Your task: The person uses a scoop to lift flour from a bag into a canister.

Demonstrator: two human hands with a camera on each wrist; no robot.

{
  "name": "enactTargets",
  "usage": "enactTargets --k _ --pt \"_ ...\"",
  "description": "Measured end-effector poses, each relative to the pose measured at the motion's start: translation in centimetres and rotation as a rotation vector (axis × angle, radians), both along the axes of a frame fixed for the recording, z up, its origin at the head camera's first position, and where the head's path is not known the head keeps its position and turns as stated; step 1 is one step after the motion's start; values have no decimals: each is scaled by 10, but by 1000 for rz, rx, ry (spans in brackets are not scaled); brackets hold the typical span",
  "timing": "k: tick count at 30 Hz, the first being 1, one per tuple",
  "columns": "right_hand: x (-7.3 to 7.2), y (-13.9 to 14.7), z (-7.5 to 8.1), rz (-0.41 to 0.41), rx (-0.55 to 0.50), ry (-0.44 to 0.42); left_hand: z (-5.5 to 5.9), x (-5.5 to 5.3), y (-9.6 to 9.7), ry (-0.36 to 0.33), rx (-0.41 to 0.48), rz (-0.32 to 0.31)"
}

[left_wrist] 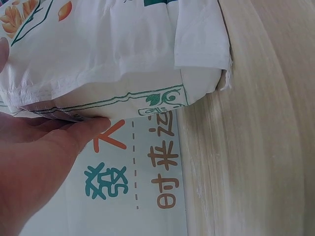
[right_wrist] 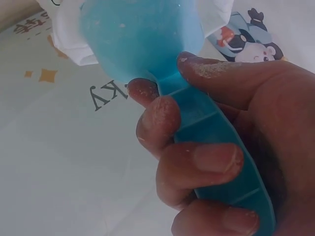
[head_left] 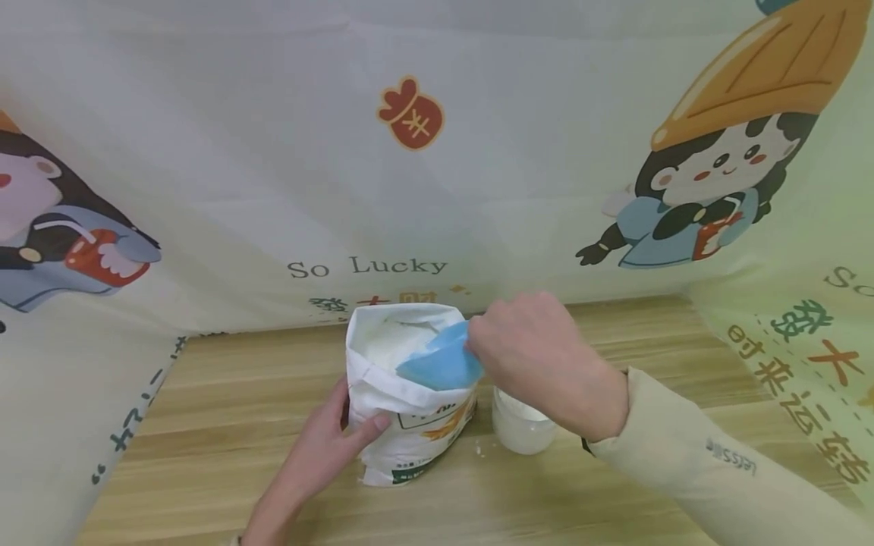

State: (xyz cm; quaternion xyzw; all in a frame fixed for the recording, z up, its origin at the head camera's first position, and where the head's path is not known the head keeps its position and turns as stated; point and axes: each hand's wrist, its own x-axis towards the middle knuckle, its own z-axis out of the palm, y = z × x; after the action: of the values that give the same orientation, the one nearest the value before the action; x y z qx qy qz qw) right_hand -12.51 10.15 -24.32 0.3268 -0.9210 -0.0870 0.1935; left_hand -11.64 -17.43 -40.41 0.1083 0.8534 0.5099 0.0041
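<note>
A white flour bag (head_left: 410, 436) with a wheat print stands open-topped on the table, white powder (head_left: 392, 343) showing inside. My left hand (head_left: 331, 440) holds the bag's left side, thumb across its front; the left wrist view shows the fingers (left_wrist: 93, 130) against the bag's lower part. My right hand (head_left: 539, 353) grips a blue scoop (head_left: 444, 360), its bowl tilted into the bag's mouth. In the right wrist view, powder-dusted fingers (right_wrist: 197, 164) curl round the scoop handle (right_wrist: 197, 115). Below my right hand, just right of the bag, stands a clear jar (head_left: 522, 432) with white contents, partly hidden.
The wood-grain table (head_left: 246, 394) meets a pale printed cloth (head_left: 273, 152) at the back and both sides. Small white crumbs (head_left: 480, 449) lie on the table between bag and jar.
</note>
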Motion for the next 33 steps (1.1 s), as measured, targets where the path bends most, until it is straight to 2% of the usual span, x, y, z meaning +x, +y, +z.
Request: enactTargets --k 8,13,19,26,33 --pt "-1 -7 0 12 -25 0 1 -1 1 14 12 -12" --pt "-4 -12 0 -7 -13 -1 0 -1 1 17 0 -14" --pt "-7 -19 -6 -33 16 -13 -3 -2 0 22 -2 -7" --pt "-10 -20 -15 -17 3 42 -2 -3 -1 14 -6 -1" --pt "-13 -23 -25 -48 -29 3 -2 -1 0 15 1 -8"
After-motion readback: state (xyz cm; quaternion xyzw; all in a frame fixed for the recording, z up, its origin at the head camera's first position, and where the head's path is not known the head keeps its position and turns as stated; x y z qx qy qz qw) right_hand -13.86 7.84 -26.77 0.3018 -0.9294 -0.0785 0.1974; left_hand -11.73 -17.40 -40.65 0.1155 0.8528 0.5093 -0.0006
